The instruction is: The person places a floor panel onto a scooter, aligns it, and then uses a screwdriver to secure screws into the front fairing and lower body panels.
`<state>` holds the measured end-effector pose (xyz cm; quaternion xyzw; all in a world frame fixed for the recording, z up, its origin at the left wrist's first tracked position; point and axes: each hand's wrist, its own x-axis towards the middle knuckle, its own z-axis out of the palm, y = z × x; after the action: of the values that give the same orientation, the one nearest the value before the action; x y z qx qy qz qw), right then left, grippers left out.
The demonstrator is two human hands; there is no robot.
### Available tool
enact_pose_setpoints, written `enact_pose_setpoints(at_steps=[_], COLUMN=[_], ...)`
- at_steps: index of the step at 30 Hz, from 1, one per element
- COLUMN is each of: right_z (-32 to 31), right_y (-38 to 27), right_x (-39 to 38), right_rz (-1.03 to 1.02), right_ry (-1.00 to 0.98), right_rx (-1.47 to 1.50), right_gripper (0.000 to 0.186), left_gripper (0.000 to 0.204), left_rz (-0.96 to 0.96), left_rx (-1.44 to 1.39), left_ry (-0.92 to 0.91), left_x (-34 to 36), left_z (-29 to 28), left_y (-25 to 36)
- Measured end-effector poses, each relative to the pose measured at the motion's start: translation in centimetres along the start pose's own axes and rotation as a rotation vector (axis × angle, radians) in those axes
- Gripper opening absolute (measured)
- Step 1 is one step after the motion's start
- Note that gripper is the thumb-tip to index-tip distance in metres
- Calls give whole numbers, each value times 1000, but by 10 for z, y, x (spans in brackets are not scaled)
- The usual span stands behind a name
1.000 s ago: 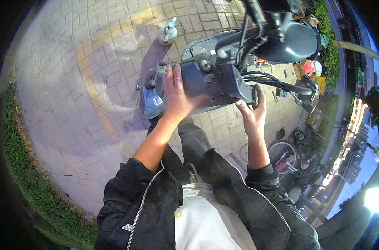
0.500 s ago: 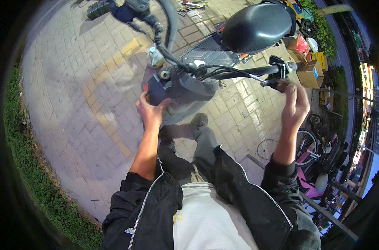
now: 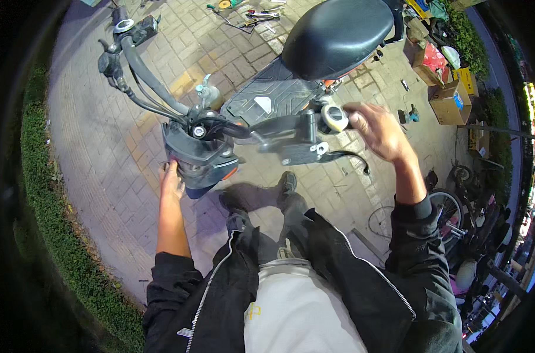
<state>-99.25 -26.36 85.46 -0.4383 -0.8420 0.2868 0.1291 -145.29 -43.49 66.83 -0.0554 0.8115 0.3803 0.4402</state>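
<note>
An electric scooter stands in front of me, with a black seat (image 3: 335,35), dark footboard (image 3: 253,103), black front housing (image 3: 200,156) and blurred handlebar (image 3: 279,132). My left hand (image 3: 171,179) grips the housing's left side, its fingertips partly hidden. My right hand (image 3: 373,132) is curled at the right end of the handlebar, on the grip end (image 3: 335,117); the brake lever (image 3: 353,157) points toward me. The other half of the handlebar (image 3: 150,82) reaches up to the left.
A bottle (image 3: 205,94) stands beside the scooter. Tools (image 3: 258,17) lie on the paving (image 3: 102,147). Cardboard boxes (image 3: 450,103) and bags (image 3: 435,62) are at the right, a bicycle (image 3: 444,212) at lower right, a hedge (image 3: 55,235) along the left.
The handlebar and front housing have turned, and the right bar end has swung toward me. My left hand has moved left with the housing; my right hand has moved from the housing to the bar end.
</note>
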Motion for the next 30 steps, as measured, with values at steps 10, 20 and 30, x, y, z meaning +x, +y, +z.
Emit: enact_pose_setpoints(at_steps=[10, 20, 30], right_z=[21, 35, 46], right_y=[-13, 91, 113], right_x=[-28, 23, -60], right_rz=[-112, 49, 161], right_ry=[252, 507, 844], right_rx=[-146, -407, 167], right_gripper=[26, 37, 36], left_gripper=[66, 76, 99], left_rz=[50, 95, 1], left_rx=[-71, -184, -135], left_ry=[-65, -504, -271], left_x=[-18, -74, -64], left_z=[4, 32, 39], left_y=[21, -26, -38])
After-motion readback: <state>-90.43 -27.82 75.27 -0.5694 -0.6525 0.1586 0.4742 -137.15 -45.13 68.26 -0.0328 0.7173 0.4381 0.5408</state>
